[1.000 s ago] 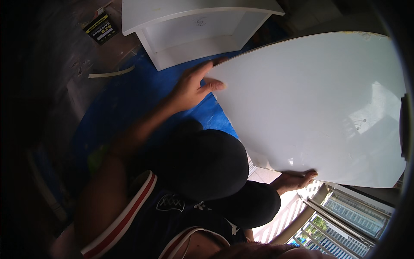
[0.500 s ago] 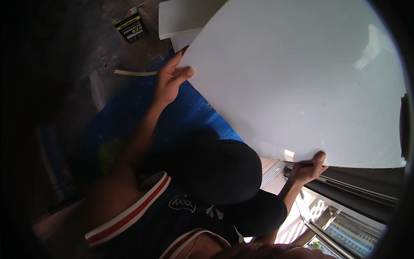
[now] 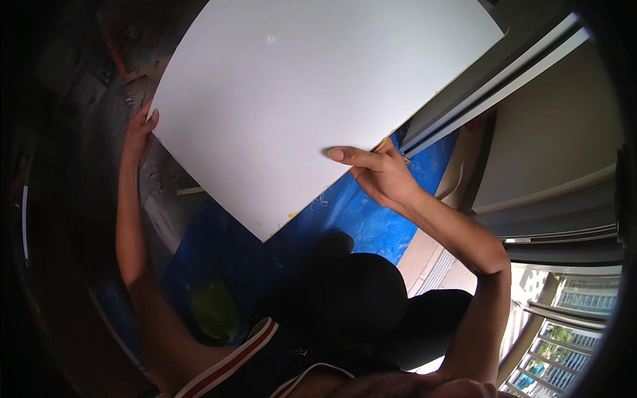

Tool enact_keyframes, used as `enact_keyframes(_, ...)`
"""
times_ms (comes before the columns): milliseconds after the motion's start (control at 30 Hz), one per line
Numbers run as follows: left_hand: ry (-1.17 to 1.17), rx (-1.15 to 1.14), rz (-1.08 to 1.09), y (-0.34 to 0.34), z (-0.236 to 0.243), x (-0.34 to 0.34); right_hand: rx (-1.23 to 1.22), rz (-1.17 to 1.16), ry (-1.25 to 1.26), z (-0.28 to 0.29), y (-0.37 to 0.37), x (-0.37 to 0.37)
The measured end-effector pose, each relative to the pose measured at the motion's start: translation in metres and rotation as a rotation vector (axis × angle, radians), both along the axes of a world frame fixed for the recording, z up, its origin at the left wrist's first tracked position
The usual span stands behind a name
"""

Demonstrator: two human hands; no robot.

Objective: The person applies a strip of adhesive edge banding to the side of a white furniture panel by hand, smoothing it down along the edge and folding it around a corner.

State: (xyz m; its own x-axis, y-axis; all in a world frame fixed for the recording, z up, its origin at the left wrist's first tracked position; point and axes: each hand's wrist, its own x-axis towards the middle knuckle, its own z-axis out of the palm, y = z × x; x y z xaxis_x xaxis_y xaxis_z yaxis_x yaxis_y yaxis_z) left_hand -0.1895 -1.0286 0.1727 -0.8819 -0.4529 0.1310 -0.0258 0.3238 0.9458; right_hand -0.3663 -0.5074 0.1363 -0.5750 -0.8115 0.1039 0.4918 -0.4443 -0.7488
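A large white panel [image 3: 312, 86], its surface smooth, is held up in front of me between both hands. My left hand [image 3: 141, 129] grips the left edge, thumb on the white face and fingers behind. On the right edge my right hand [image 3: 381, 169] is clamped, its thumb lying across the face and the other fingers hidden beneath. Yellowish residue shows along that right edge. The near corner of the panel points down toward my knees, above a blue sheet [image 3: 371, 219] on the floor.
Right of the panel stands a grey framed piece with a pale metal rail [image 3: 491, 86]. Beyond it is a bright window [image 3: 564, 338] with bars. A green object [image 3: 215, 310] lies on the blue sheet by my left arm. The left side is dark and cluttered.
The panel has moved left and turned, so its near corner now points toward me. My left hand went left with it; my right hand moved up and left along with its edge.
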Motion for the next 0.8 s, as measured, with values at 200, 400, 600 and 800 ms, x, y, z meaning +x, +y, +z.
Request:
enact_keyframes(200,-0.09,0.101,-0.157,-0.058,-0.015,-0.044,0.024,0.011,-0.063,-0.031,-0.042,-0.002)
enact_keyframes(400,-0.268,-0.021,-0.28,-0.098,-0.002,-0.09,0.103,-0.011,-0.117,-0.045,-0.062,0.002)
enact_keyframes(600,-0.405,-0.073,-0.359,-0.116,0.009,-0.111,0.126,0.022,-0.245,-0.067,-0.078,0.006)
enact_keyframes(800,-0.544,-0.09,-0.312,-0.126,0.01,-0.122,0.051,0.011,-0.329,-0.075,-0.099,0.015)
